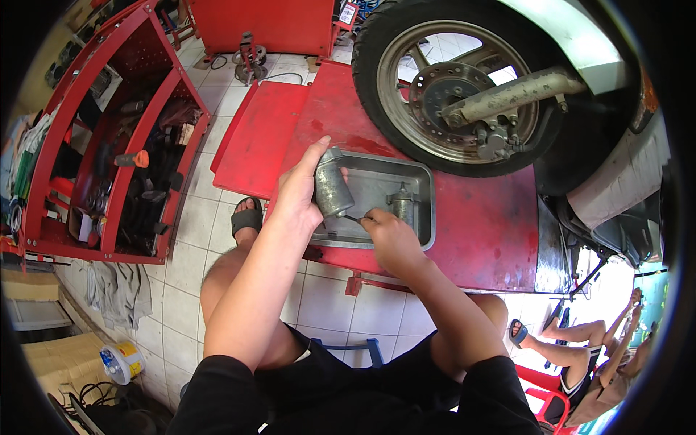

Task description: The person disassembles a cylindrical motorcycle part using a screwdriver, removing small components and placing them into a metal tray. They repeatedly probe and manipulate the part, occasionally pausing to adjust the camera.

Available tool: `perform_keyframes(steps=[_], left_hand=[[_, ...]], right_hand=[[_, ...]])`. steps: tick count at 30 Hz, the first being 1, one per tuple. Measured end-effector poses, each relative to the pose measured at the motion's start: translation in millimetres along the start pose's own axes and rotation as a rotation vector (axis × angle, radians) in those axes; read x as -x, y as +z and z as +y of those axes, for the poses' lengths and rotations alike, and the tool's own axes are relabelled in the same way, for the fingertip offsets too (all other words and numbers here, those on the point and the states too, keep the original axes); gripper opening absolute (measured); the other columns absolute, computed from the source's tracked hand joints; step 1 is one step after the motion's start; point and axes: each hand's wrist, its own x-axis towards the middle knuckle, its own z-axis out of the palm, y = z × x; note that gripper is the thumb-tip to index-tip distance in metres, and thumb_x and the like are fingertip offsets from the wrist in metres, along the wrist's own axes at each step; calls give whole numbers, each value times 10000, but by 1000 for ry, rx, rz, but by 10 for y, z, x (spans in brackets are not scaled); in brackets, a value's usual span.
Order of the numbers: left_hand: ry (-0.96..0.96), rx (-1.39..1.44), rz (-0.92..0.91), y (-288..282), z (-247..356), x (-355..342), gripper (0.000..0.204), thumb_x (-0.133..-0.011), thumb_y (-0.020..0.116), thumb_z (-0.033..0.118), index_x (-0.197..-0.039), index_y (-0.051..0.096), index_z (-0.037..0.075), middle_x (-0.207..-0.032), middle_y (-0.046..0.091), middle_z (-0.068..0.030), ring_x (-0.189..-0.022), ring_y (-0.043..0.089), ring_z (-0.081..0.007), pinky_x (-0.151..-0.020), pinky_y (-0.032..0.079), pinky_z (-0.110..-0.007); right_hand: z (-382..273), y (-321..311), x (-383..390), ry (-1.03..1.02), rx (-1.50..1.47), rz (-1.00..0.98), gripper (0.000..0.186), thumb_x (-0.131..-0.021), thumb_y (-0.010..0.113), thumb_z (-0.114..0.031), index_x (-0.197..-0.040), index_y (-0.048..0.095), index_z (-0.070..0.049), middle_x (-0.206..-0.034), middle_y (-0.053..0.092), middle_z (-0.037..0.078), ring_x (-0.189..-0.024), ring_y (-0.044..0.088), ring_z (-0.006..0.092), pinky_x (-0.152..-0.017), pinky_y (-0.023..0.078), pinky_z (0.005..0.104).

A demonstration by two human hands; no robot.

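My left hand [299, 187] is closed around a worn grey metal cylinder [332, 187], perhaps a small motor housing, and holds it tilted over the tray's left part. My right hand [394, 241] is closed on a thin dark rod-like tool [353, 219]. The tool's far end meets a small round boss at the cylinder's lower end; its exact kind is too small to tell. Below both hands sits a rectangular grey metal tray [429, 190]. Inside its right side stands a second metal part [403, 203] with a flange and a narrow neck, partly hidden behind my right hand.
The tray rests on a red metal lift platform [478, 217]. A motorcycle wheel [366, 94] with a brake disc stands just beyond it. To the left is a red tool shelf [109, 167]. A seated person [587, 355] is at the lower right, and a white bucket [123, 362] at the lower left.
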Motion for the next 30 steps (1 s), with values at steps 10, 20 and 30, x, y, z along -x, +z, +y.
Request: perform_keyframes(steps=[10, 20, 30], left_hand=[[1, 19, -5, -35, 8, -11, 356, -826, 797, 319, -1000, 596, 83, -763, 632, -97, -655, 651, -216, -583, 575, -355], [9, 1, -13, -23, 20, 16, 356, -826, 796, 321, -1015, 604, 89, -773, 624, -87, -659, 650, -216, -584, 574, -354], [18, -14, -20, -17, 7, -18, 346, -841, 779, 338, -1019, 602, 99, -763, 632, -81, -655, 653, -210, -575, 571, -356]], right_hand=[[-16, -207, 22, -2, -15, -56, 257, -754, 566, 43, -981, 674, -6, -970, 603, 145, -924, 651, 341, -793, 555, 421], [-57, -111, 134, -68, 76, -107, 231, -759, 564, 49, -963, 662, 2, -1003, 603, 133, -937, 652, 319, -803, 561, 402], [-39, -84, 81, 7, 66, -63, 326, -772, 536, 53, -1065, 668, -3, -1033, 610, 138, -967, 635, 331, -820, 540, 411]])
